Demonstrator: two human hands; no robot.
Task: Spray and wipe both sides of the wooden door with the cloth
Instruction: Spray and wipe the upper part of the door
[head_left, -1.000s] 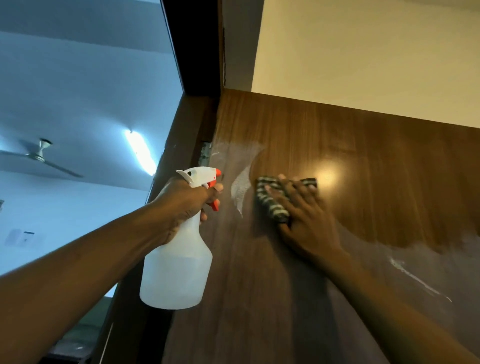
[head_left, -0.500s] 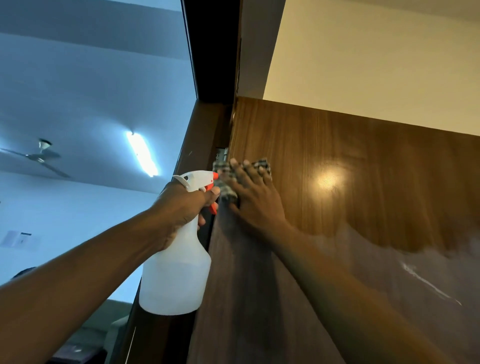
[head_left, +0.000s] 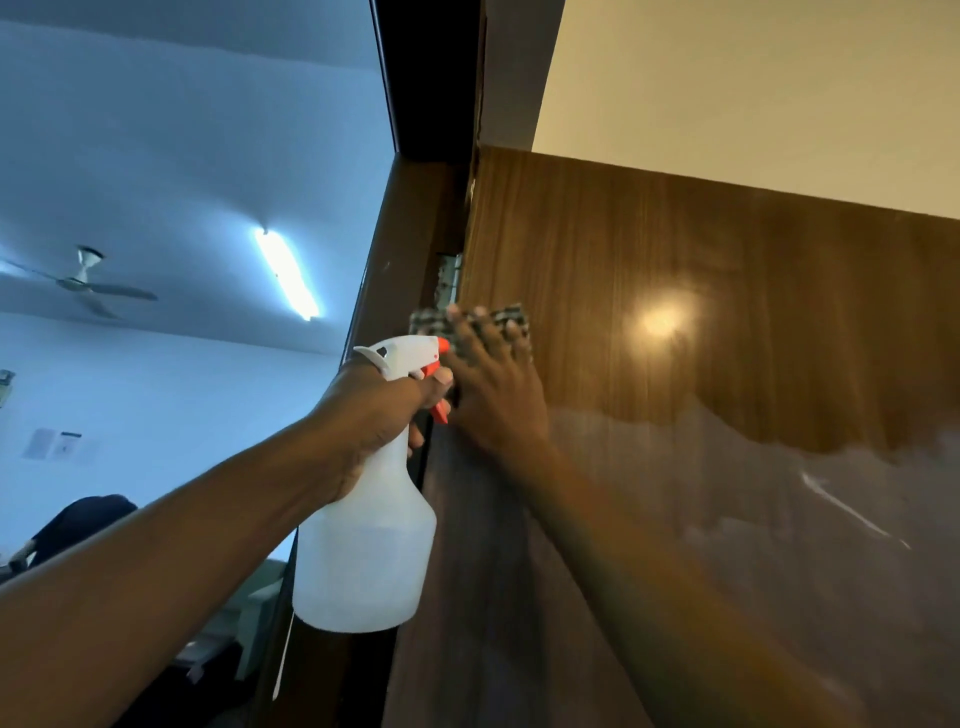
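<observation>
Door (head_left: 727, 312): wooden, upright, upper part glossy, lower part hazy. Frame (head_left: 400, 249) at its left, hinge (head_left: 448, 280) between. Fan (head_left: 83, 283) and tube light (head_left: 288, 275) beyond. Bottle (head_left: 363, 545): upright, nozzle toward door, left hand (head_left: 374, 410) clenched round its neck. Cloth (head_left: 498, 319): at hinge edge, flat under right hand (head_left: 493, 384), fingers spread.

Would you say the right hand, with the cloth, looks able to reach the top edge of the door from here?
Probably yes: the right hand presses the cloth flat on the door beside the hinge, and only bare wood lies between it and the top edge.
</observation>
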